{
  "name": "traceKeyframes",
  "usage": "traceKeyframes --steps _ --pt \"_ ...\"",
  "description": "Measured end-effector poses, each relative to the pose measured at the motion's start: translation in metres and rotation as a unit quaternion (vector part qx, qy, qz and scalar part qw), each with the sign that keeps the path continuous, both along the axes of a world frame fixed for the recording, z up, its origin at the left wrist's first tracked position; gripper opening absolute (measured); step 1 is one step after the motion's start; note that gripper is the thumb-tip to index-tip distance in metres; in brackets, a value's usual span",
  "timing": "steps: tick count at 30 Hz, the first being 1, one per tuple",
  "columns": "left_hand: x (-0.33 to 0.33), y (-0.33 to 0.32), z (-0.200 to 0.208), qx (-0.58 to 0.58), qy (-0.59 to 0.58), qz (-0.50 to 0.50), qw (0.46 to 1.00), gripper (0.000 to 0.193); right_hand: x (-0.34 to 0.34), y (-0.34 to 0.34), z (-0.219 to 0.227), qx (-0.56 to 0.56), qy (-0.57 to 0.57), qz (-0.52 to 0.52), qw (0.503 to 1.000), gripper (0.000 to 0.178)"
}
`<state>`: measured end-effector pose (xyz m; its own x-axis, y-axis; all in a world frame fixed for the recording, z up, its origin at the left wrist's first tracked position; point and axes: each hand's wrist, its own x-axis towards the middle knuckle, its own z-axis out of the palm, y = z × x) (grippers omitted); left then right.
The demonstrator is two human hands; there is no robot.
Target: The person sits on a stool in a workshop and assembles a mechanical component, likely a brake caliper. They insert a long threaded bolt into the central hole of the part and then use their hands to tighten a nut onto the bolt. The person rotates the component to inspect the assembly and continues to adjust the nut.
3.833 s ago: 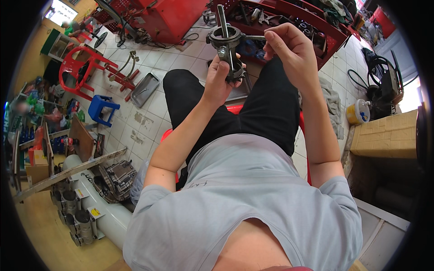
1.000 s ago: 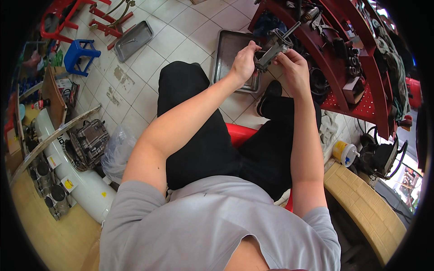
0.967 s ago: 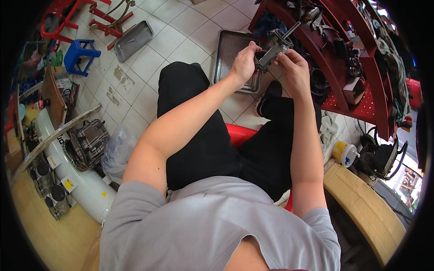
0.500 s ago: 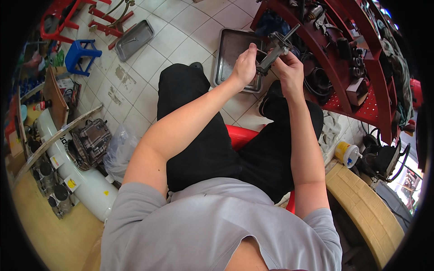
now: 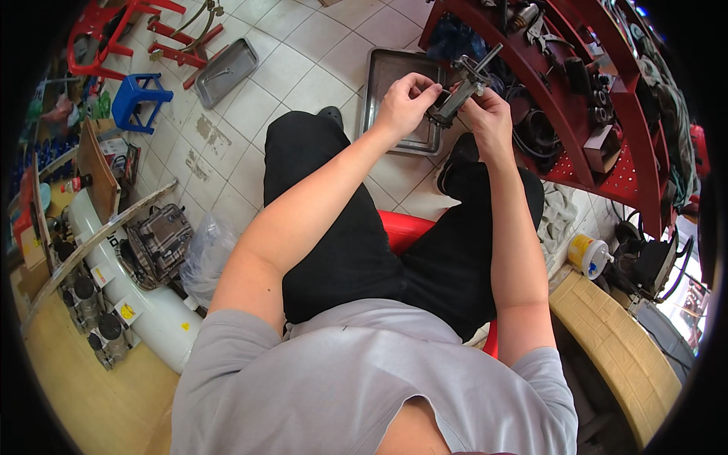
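Above the floor tray, a dark metal vise-like piece [image 5: 455, 100] with a long thin rod sticking up to the right lies between my hands. My left hand [image 5: 408, 108] is at its left side, thumb and fingers bent together in a pinch; whatever is between the fingertips is too small to make out. On the other side, my right hand [image 5: 490, 121] pinches the near right edge of the metal piece, its fingertips partly hidden behind it. Below them is a large grey metal tray [image 5: 369, 98] on the tiles.
Close on the right stands a red metal rack [image 5: 565, 125] loaded with dark parts. A smaller tray [image 5: 243, 70] with a tool in it and a blue stool [image 5: 142, 98] are at far left. A white tank [image 5: 144, 303] lies left; a yellow-and-white tub [image 5: 588, 254] is right.
My left hand has drawn slightly left, its fingers going from stretched along the metal piece to bent in a pinch. My right hand stays at the piece with little movement.
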<state>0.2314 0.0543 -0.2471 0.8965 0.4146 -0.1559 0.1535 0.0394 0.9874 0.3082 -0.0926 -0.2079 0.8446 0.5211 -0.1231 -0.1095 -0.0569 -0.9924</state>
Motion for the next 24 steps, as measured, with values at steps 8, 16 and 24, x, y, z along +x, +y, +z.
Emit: traceKeyframes --steps 8,16,24 --pt "-0.001 0.002 0.005 -0.090 -0.055 -0.003 0.994 0.019 0.001 -0.001 -0.004 0.010 0.013 0.001 1.000 0.021" --pt "0.001 0.014 0.005 -0.011 -0.088 0.048 0.995 0.023 0.011 -0.008 -0.010 0.025 -0.006 0.002 1.000 0.023" --pt "-0.003 0.013 0.017 0.149 -0.095 0.042 0.983 0.021 0.006 -0.006 -0.006 0.048 0.025 0.016 0.998 0.022"
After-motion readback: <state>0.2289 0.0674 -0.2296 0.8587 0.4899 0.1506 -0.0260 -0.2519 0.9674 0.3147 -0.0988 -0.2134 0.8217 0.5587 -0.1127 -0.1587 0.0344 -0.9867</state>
